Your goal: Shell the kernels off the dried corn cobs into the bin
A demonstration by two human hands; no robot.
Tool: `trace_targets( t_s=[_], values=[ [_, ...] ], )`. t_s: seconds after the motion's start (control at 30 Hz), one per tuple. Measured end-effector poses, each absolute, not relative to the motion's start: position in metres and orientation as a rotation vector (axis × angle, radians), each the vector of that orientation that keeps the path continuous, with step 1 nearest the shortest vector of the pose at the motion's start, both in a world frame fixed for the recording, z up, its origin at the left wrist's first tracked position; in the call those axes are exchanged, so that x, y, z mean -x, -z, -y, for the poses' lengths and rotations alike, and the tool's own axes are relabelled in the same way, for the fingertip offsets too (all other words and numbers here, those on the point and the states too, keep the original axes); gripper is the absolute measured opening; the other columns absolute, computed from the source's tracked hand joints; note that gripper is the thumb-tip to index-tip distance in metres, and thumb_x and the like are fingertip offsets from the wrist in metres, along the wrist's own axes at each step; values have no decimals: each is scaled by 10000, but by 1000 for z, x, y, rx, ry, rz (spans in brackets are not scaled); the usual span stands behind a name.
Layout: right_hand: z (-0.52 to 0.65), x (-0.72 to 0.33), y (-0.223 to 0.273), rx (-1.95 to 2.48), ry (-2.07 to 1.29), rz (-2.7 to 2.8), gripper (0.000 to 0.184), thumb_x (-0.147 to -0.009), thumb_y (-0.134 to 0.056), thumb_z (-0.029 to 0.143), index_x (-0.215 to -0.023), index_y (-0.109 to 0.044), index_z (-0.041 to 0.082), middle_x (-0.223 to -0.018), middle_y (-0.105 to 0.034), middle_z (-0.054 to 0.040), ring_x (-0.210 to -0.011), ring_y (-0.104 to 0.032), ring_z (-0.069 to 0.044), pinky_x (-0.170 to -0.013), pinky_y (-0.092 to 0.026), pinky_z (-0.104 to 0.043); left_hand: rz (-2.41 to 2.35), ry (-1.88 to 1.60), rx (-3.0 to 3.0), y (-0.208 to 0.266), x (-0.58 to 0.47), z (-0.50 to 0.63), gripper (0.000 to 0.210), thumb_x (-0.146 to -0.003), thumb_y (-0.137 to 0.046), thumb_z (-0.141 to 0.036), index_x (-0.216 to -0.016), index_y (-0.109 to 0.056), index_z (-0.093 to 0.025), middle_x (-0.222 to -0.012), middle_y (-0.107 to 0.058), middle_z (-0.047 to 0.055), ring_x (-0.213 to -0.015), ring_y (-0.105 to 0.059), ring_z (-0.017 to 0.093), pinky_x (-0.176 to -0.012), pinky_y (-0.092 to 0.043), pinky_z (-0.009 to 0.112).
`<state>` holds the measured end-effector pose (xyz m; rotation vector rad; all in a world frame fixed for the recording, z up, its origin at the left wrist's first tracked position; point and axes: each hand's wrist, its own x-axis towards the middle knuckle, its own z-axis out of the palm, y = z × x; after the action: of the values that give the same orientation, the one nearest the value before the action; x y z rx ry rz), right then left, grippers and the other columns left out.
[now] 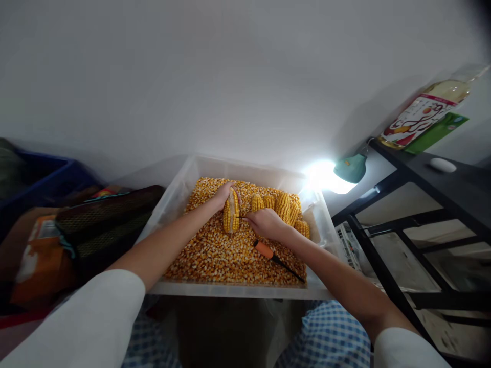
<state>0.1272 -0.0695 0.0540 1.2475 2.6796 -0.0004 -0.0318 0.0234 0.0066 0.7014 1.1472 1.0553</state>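
Note:
In the head view, my left hand (pixel 226 193) is closed around the upper end of a yellow corn cob (pixel 226 217). The cob stands nearly upright and has a pale bare strip down its face. My right hand (pixel 266 223) is closed on a thin dark-shafted tool (pixel 242 217), whose tip meets the cob's right side; its handle is hidden in my fist. Loose corn kernels (pixel 215 260) lie thickly beneath both hands. Below my right hand, a tool with an orange handle (pixel 264 249) and a dark shaft rests on the kernels. Several whole cobs (pixel 283 205) lie behind that hand.
A translucent plastic bin (pixel 230 289) contains the corn. A lit green-shaded lamp (pixel 351 169) hangs at its back right corner. To the right stands a dark metal rack (pixel 414 179) with a bottle (pixel 422 115) on top. Bags (pixel 111 220) and a blue crate (pixel 57 176) sit left.

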Motion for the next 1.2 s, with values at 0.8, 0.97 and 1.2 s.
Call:
trace_targets(
  t_s=[0.8, 0.97, 1.2],
  values=[
    [72, -120, -52, -1241, -75, -2657, 320, -858, -285, 275, -888, -574, 143, -782, -637, -113, -721, -584, -194, -628, -392, -270, -1086, -972, -694, -5, 32, -25, 337, -758, -335, -389, -703, -571, -156, -443, -569, 45, -450, -578, 202, -431, -450, 293],
    [74, -108, -46, -1257, -69, -2613, 220, -792, -383, 175, -835, -595, 133, -776, -640, -125, -747, -590, -210, -614, -410, -264, -1072, -972, -759, 0, 28, -26, 309, -757, -332, -378, -653, -535, -170, -399, -524, 23, -394, -544, 190, -378, -403, 278],
    [64, -123, -50, -1259, -9, -2665, 350, -854, -314, 313, -933, -616, 154, -835, -644, -118, -783, -589, -198, -672, -400, -270, -1073, -962, -1022, -9, 14, -15, 337, -775, -337, -360, -515, -462, -186, -390, -503, 18, -348, -500, 170, -423, -404, 293]
  ],
)
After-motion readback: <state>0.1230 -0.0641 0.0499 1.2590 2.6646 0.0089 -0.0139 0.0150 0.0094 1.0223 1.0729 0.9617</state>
